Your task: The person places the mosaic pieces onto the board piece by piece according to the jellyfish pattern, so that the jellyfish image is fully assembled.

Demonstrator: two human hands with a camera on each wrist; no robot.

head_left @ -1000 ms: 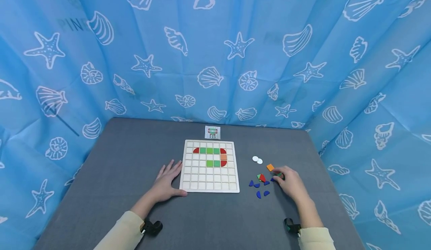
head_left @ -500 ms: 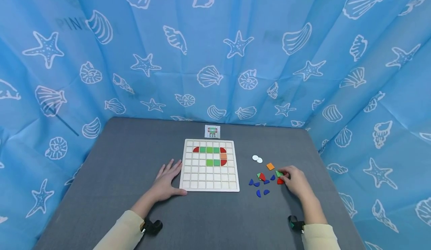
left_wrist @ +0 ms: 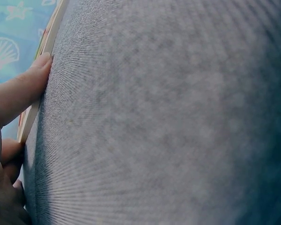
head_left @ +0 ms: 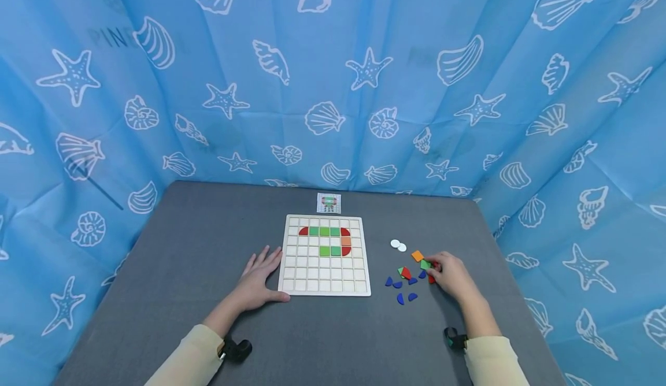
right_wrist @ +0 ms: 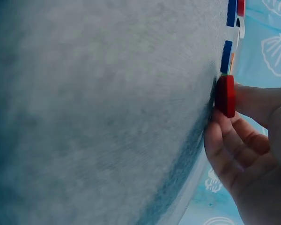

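A white grid board (head_left: 325, 273) holds red, green and orange tiles in its upper part. My left hand (head_left: 255, 282) lies at its left side with fingers spread; the thumb touches the lower left corner. In the left wrist view, that thumb (left_wrist: 25, 91) meets the board's edge (left_wrist: 30, 119). My right hand (head_left: 454, 274) is among the loose pieces, with a green tile (head_left: 425, 264) between thumb and index finger. A red piece (head_left: 431, 279) sits under that thumb; in the right wrist view, the red piece (right_wrist: 225, 97) stands before it. The fingertips are partly hidden.
Several blue half-round pieces (head_left: 400, 299) lie left of my right hand. Near them are a red piece over a green one (head_left: 406, 273), an orange square (head_left: 417, 256) and two white discs (head_left: 395, 243). A pattern card (head_left: 329, 203) lies behind the board.
My right hand first moved slightly right, uncovering a blue piece, then back left, with the green tile shifting toward the orange square. My left hand and the board stay put.
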